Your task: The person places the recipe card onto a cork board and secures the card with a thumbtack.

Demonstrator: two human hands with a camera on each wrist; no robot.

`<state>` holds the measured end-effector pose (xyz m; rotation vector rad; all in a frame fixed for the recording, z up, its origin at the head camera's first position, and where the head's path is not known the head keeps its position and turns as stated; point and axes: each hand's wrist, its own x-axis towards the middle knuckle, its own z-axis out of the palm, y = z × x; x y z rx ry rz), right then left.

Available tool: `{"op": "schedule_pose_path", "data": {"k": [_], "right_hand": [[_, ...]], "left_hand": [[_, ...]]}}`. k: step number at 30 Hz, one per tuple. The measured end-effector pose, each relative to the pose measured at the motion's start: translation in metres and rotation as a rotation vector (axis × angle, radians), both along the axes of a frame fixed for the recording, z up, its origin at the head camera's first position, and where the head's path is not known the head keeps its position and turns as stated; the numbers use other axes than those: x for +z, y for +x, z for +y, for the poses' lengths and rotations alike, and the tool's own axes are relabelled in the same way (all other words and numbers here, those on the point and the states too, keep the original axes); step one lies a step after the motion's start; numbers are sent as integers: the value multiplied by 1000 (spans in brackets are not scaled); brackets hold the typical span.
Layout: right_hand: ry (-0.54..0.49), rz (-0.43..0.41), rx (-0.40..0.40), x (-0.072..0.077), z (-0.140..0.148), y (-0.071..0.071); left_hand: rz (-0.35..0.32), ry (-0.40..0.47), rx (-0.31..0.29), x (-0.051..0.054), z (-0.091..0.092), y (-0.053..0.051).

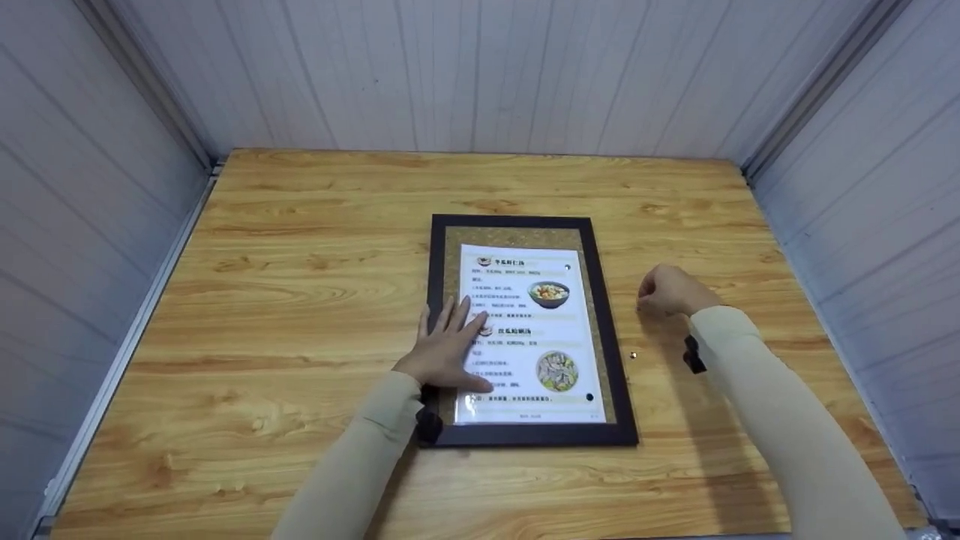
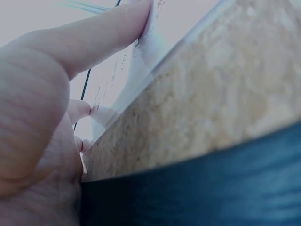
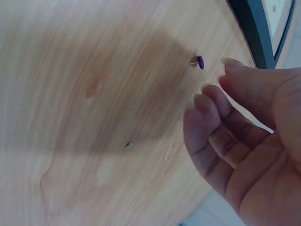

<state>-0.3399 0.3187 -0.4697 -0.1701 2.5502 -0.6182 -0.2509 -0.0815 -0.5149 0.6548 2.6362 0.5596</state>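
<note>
The recipe sheet [image 1: 517, 364] is laid on the framed corkboard [image 1: 517, 237] and is pressed at its left edge by the left hand [image 1: 444, 355], fingers spread wide. The right hand's [image 3: 242, 136] loosely curled fingers are positioned just beside a purple thumbtack [image 3: 201, 62] on the wood-grain tabletop [image 1: 300, 300]; nothing is gripped.

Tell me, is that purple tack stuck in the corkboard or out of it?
Out: the right wrist view shows the purple tack with its needle exposed over the wooden tabletop, outside the dark frame.
</note>
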Motion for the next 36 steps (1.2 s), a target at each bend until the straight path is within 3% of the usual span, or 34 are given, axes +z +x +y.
{"op": "schedule_pose_path", "data": {"k": [13,27,36], "right_hand": [[40,26,93,-13,-10,8],[9,20,70,-9,-12,9],[-19,18,102,-3,-22,15]], "left_hand": [[-6,12,-28,-1,-2,3],[11,-30,-38,1,1,0],[14,-26,-30,-1,-2,0]]}}
